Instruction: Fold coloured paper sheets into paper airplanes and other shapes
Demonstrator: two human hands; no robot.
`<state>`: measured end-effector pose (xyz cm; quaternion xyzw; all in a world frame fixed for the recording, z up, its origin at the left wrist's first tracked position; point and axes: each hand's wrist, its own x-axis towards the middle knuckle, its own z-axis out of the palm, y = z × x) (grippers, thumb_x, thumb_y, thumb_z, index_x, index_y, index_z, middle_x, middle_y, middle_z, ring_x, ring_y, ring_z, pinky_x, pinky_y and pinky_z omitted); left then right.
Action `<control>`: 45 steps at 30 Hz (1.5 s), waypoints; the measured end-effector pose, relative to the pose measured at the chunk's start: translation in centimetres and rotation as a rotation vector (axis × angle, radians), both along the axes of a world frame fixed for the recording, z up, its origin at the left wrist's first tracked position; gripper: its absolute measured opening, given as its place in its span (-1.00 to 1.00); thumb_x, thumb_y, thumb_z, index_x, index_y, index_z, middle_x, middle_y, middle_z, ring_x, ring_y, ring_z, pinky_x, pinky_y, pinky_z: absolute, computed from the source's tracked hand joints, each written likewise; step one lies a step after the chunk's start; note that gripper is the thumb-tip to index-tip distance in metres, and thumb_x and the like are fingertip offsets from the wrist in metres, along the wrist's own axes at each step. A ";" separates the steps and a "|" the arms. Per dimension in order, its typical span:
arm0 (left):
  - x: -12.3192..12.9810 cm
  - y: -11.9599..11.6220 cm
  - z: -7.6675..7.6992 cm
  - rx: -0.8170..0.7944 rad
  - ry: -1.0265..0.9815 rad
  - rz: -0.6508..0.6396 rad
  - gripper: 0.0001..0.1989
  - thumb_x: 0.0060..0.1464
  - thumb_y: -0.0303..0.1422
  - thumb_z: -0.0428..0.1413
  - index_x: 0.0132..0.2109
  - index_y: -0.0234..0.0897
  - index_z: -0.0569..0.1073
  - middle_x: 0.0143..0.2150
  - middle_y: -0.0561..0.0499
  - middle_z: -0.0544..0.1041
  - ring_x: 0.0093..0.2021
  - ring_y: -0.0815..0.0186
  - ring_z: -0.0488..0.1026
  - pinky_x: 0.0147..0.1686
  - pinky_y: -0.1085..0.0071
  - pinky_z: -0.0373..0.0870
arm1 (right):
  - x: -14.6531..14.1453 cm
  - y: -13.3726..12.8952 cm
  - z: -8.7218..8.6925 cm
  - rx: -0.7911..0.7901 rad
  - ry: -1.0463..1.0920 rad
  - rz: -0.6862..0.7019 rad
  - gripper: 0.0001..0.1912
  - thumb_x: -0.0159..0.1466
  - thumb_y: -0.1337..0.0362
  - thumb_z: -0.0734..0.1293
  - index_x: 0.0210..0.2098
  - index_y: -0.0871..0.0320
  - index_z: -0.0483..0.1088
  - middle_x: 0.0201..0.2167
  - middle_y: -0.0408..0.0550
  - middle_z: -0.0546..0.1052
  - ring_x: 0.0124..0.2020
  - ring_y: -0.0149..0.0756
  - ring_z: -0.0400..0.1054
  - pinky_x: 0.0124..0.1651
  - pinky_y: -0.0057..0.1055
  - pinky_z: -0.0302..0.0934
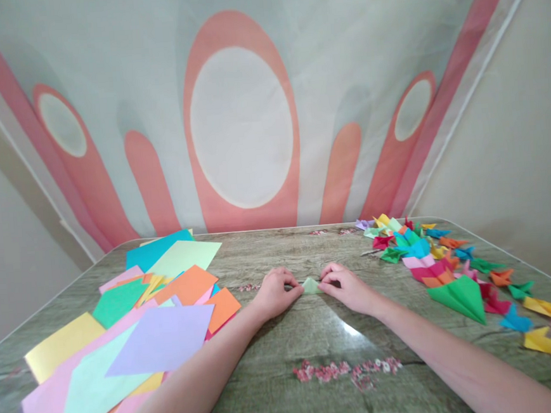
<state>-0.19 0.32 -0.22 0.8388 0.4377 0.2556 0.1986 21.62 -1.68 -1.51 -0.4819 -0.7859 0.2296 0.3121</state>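
One folded paper (310,286) is between the left fingers (293,291) and the right fingers (328,287). Left of the left fingers, at least ten flat sheets (164,339) overlap on one counter (268,360), too layered for an exact count. Right of the right fingers are more than twenty folded pieces (461,297), some overlapping. Beyond the fingers is one backdrop (150,63) with five coral shapes (233,28), three with ovals (242,126).

Sheets (159,340) left, folded papers (459,297) right, on table (270,385).
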 end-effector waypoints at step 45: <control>0.9 -1.1 -0.1 0.131 0.135 0.125 -0.84 0.00 -0.29 0.13 -0.23 -0.17 0.44 -0.22 0.02 0.40 -0.13 0.22 0.29 -0.14 0.30 0.21 | -0.6 0.0 -0.5 0.117 -0.076 -0.077 -0.90 0.13 0.30 0.32 -0.49 0.15 0.33 -0.29 -0.05 0.35 -0.19 -0.24 0.23 -0.11 -0.25 0.14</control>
